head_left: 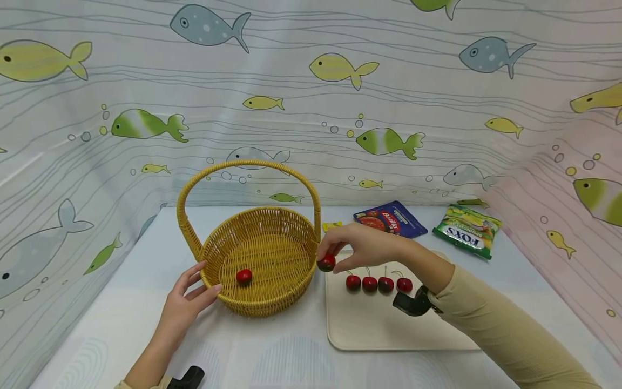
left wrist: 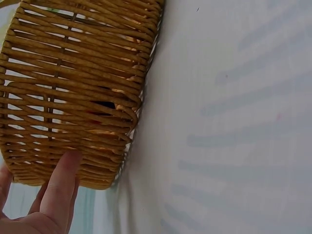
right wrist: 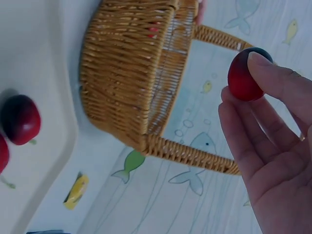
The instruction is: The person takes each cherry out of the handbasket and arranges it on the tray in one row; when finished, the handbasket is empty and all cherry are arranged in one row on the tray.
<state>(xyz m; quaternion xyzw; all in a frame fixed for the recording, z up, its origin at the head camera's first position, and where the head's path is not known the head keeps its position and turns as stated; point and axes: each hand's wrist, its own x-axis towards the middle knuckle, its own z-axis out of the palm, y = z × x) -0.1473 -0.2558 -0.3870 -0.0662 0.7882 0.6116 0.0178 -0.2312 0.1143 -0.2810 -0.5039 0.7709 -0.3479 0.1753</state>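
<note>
Left hand (head_left: 187, 301) rests with straight fingers against the near-left wall of the wicker basket (head_left: 284, 294), steadying it, nothing gripped; left wrist view confirms a fingertip on the weave. One cherry (head_left: 244, 276) already lies on the basket floor, near-left of centre. Right hand (head_left: 362, 246) pinches a second cherry (head_left: 326, 263) between thumb and fingertips, hovering just outside the basket's right rim, between rim and tray (head_left: 369, 329). Judgement: lift enough to clear the rim, carry left over the open middle, release low so it doesn't bounce or roll; keep the left hand bracing so the basket doesn't slide. The handle (head_left: 248, 165) arches front to back over the centre, so come in from the right side under it, not through it. Four more cherries (head_left: 378, 283) sit in a row on the tray's far part, stems up, close under the right wrist, so a sleeve drag could scatter them. Further right and far: yellow candy (head_left: 332, 226), blue Barilla pouch (head_left: 390, 219), green Fox's bag (head_left: 467, 230), all well clear
</note>
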